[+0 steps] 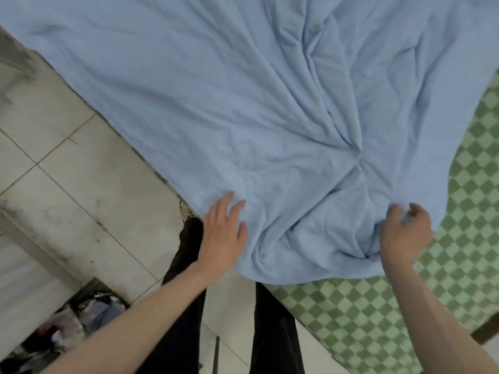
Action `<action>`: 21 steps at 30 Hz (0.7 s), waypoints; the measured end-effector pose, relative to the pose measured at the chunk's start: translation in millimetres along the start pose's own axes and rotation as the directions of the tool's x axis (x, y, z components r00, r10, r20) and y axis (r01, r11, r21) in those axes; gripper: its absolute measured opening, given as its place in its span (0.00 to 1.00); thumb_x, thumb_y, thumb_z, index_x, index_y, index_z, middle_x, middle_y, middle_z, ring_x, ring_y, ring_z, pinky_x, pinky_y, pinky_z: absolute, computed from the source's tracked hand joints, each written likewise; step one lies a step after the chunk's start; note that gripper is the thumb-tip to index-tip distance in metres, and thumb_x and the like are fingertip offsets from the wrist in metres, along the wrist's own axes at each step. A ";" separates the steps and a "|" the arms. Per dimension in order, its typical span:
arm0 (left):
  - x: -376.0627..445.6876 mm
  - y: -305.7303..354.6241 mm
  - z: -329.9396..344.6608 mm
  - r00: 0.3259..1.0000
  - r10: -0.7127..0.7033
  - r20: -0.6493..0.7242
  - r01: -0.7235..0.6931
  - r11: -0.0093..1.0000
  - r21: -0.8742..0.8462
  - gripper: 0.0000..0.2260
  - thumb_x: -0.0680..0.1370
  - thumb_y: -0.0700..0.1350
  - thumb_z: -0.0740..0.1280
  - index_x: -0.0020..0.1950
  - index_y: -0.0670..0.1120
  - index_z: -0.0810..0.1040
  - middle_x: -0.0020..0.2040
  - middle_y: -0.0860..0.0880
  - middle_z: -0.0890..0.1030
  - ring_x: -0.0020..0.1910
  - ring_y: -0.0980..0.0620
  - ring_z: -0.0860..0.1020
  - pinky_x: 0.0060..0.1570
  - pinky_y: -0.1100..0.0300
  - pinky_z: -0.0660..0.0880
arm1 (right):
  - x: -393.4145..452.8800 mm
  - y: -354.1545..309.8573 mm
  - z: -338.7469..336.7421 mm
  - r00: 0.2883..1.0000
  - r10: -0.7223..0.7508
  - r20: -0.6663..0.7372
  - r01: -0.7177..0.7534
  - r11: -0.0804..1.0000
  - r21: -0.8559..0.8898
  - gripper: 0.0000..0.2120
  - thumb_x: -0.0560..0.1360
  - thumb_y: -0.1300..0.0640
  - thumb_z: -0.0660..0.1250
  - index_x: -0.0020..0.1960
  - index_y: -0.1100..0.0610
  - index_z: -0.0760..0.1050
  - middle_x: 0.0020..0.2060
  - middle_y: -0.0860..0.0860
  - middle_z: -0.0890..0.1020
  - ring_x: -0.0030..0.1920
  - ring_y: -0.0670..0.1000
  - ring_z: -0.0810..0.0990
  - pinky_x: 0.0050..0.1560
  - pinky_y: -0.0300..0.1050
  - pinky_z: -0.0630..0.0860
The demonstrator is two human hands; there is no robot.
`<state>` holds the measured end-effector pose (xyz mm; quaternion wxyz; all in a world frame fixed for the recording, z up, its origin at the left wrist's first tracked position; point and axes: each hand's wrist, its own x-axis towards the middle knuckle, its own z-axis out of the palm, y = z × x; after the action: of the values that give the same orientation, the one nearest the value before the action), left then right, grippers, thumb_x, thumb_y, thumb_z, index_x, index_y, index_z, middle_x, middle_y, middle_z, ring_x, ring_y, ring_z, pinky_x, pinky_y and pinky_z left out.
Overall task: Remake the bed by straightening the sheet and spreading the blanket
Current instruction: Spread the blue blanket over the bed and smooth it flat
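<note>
We look down on the light blue blanket, which covers most of the upper part of the view and lies rumpled over the bed. Its folds run together toward the near edge, where they bunch into a knot of creases just above our right hand. The near corner of the blanket hangs loose in front of us, between the two hands.

Under it lies the green checkered sheet — it shows along the right side and the near corner of the bed, bare where the blanket stops short.

Our right hand has its fingers curled into the blue cloth and grips a bunched fold of the blanket at the edge, thumb up. Our left hand lies with its fingers straight and a little spread, the fingertips touching the blanket's left edge; it has hold of nothing.

Both forearms are bare and reach in from the bottom of the view. Between them we see dark trousers — our own legs, standing close against the bed's corner.

To the left is a floor of pale tiles, stained in places. At the lower left sits a dark bin with mixed stuff inside, too blurred for us to tell apart.
</note>
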<state>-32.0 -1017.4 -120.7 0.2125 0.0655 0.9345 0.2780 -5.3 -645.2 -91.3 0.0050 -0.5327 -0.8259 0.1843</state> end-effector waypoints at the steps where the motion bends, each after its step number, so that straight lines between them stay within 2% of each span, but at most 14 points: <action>1: -37.2 25.4 26.6 0.993 0.109 0.050 -0.109 0.994 -0.006 0.18 0.79 0.45 0.66 0.69 0.47 0.75 0.71 0.45 0.71 0.66 0.42 0.72 0.64 0.47 0.71 | 3.2 26.7 -7.3 0.996 0.084 0.011 -0.085 0.996 0.032 0.32 0.74 0.40 0.60 0.69 0.61 0.73 0.63 0.61 0.79 0.63 0.63 0.77 0.62 0.54 0.73; 2: -69.9 47.0 52.7 0.971 0.216 0.105 -0.215 0.976 -0.020 0.15 0.79 0.47 0.65 0.67 0.49 0.75 0.66 0.48 0.73 0.61 0.45 0.74 0.60 0.50 0.71 | 7.1 53.3 -11.7 0.979 0.202 0.037 -0.204 0.977 0.061 0.35 0.74 0.38 0.62 0.71 0.62 0.70 0.65 0.60 0.77 0.65 0.63 0.76 0.63 0.53 0.73; 4: -118.7 84.8 102.3 0.916 0.318 0.246 -0.316 0.947 -0.050 0.13 0.80 0.49 0.64 0.64 0.51 0.76 0.59 0.51 0.74 0.55 0.47 0.77 0.55 0.50 0.74 | 15.4 98.6 -19.2 0.874 0.464 0.145 -0.478 0.874 0.083 0.47 0.70 0.32 0.68 0.78 0.59 0.61 0.73 0.57 0.71 0.70 0.60 0.72 0.70 0.56 0.70; 6: -140.0 112.6 144.6 0.897 0.202 0.392 -0.226 0.974 0.015 0.20 0.80 0.55 0.63 0.71 0.50 0.73 0.63 0.52 0.74 0.60 0.47 0.78 0.60 0.49 0.77 | 24.8 123.5 -20.8 0.772 0.538 0.340 -0.620 0.756 0.212 0.57 0.66 0.31 0.74 0.82 0.56 0.52 0.76 0.53 0.67 0.72 0.56 0.71 0.72 0.55 0.69; 8: -137.9 131.3 176.1 0.865 -0.065 0.497 -0.033 0.982 0.186 0.34 0.79 0.62 0.62 0.81 0.50 0.58 0.75 0.50 0.63 0.75 0.46 0.65 0.72 0.42 0.66 | 37.5 133.4 -17.2 0.732 0.480 0.484 -0.659 0.680 0.322 0.58 0.66 0.37 0.78 0.83 0.52 0.48 0.78 0.52 0.65 0.71 0.55 0.71 0.70 0.55 0.72; 9: -132.3 137.9 188.1 0.849 -0.168 0.502 0.035 0.964 0.263 0.39 0.78 0.65 0.63 0.83 0.51 0.51 0.78 0.49 0.56 0.78 0.46 0.58 0.74 0.39 0.62 | 45.1 136.4 -15.3 0.732 0.450 0.512 -0.658 0.661 0.361 0.56 0.67 0.41 0.80 0.82 0.51 0.50 0.77 0.52 0.65 0.70 0.55 0.72 0.68 0.55 0.73; 10: -125.4 143.7 198.1 0.846 -0.232 0.481 0.075 0.943 0.324 0.42 0.77 0.66 0.65 0.82 0.51 0.48 0.78 0.48 0.53 0.78 0.44 0.55 0.73 0.37 0.61 | 52.2 135.6 -14.8 0.736 0.408 0.540 -0.651 0.645 0.400 0.51 0.68 0.46 0.80 0.82 0.52 0.53 0.76 0.53 0.68 0.69 0.55 0.74 0.65 0.54 0.76; 11: -118.2 149.2 205.0 0.853 -0.269 0.448 0.098 0.924 0.369 0.42 0.76 0.64 0.67 0.82 0.51 0.50 0.77 0.45 0.54 0.76 0.42 0.57 0.71 0.35 0.64 | 58.3 132.8 -16.0 0.733 0.345 0.586 -0.642 0.635 0.429 0.44 0.70 0.52 0.78 0.79 0.55 0.60 0.72 0.54 0.74 0.66 0.56 0.78 0.60 0.52 0.79; 13: -107.3 157.8 210.5 0.900 -0.274 0.338 0.116 0.900 0.420 0.35 0.75 0.53 0.73 0.77 0.48 0.62 0.71 0.42 0.66 0.68 0.39 0.67 0.58 0.36 0.74 | 61.7 122.5 -26.6 0.723 0.169 0.670 -0.590 0.656 0.471 0.28 0.71 0.58 0.75 0.70 0.58 0.74 0.59 0.55 0.84 0.57 0.57 0.84 0.47 0.48 0.83; 15: -105.1 160.4 207.1 0.947 -0.210 0.242 0.076 0.881 0.467 0.24 0.73 0.41 0.74 0.68 0.44 0.75 0.58 0.41 0.78 0.54 0.39 0.77 0.42 0.40 0.79 | 54.5 119.5 -48.3 0.769 0.034 0.638 -0.464 0.717 0.521 0.21 0.69 0.55 0.74 0.63 0.54 0.80 0.52 0.50 0.87 0.53 0.53 0.86 0.47 0.46 0.83; 16: -107.0 158.9 204.7 0.963 -0.164 0.212 0.046 0.879 0.474 0.20 0.73 0.38 0.73 0.65 0.43 0.78 0.53 0.42 0.80 0.49 0.39 0.79 0.37 0.42 0.79 | 47.8 123.9 -62.6 0.806 -0.007 0.592 -0.403 0.726 0.557 0.20 0.70 0.52 0.75 0.61 0.52 0.80 0.52 0.47 0.87 0.52 0.50 0.86 0.48 0.44 0.83; 18: -115.4 153.8 200.7 0.977 -0.032 0.212 -0.061 0.907 0.418 0.17 0.74 0.38 0.72 0.62 0.45 0.81 0.52 0.44 0.81 0.47 0.39 0.79 0.40 0.45 0.77 | 29.9 146.0 -94.3 0.866 0.000 0.500 -0.358 0.699 0.619 0.18 0.71 0.47 0.76 0.59 0.50 0.81 0.51 0.44 0.87 0.50 0.45 0.86 0.49 0.40 0.82; 20: -135.7 150.1 202.8 0.969 0.148 0.199 -0.215 0.902 0.375 0.14 0.73 0.38 0.73 0.58 0.47 0.82 0.51 0.45 0.80 0.47 0.41 0.79 0.44 0.47 0.76 | 11.3 178.7 -125.9 0.883 0.156 0.443 -0.438 0.616 0.655 0.14 0.72 0.46 0.76 0.54 0.52 0.82 0.48 0.45 0.87 0.45 0.45 0.85 0.47 0.41 0.80; 21: -148.2 150.8 204.5 0.962 0.207 0.177 -0.259 0.898 0.355 0.13 0.73 0.38 0.73 0.56 0.48 0.82 0.49 0.46 0.79 0.46 0.42 0.78 0.47 0.47 0.76 | 3.7 195.1 -141.9 0.867 0.247 0.432 -0.493 0.547 0.677 0.11 0.74 0.48 0.76 0.51 0.54 0.81 0.48 0.48 0.86 0.43 0.46 0.84 0.47 0.42 0.80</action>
<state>190.8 -826.3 -139.1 0.2240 0.2350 0.9391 0.1128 193.4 -528.4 -20.2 0.0724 -0.6094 -0.5251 0.5896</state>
